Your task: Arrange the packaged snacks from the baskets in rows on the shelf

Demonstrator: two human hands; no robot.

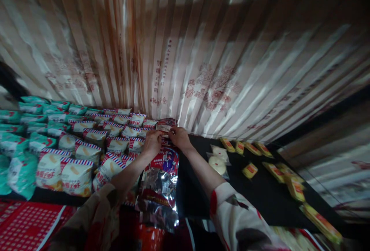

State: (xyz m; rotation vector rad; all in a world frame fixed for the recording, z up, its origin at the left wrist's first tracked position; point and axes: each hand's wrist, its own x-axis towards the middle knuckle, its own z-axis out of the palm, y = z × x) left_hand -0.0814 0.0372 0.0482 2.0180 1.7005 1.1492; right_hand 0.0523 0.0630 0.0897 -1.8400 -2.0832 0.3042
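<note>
Both hands meet near the back of the black table, over a column of dark red and silver snack packets (pixel 158 185). My left hand (pixel 152 143) is closed, its fingers pinching the left side of a small dark red packet (pixel 165 140). On the other side, my right hand (pixel 179 138) pinches the same packet, also closed. Much of that packet is hidden behind the fingers. Just beyond the hands another dark packet (pixel 166 123) lies by the curtain. Below them a red packet with a blue figure (pixel 166 159) lies face up.
Rows of white snack bags with striped tops (pixel 76 176) fill the left, with green bags (pixel 23 170) farther left. Round white items in clear wrap (pixel 218 164) and several yellow packets (pixel 250 170) lie on the black table (pixel 231 201) at right. A pleated curtain (pixel 185 50) hangs behind.
</note>
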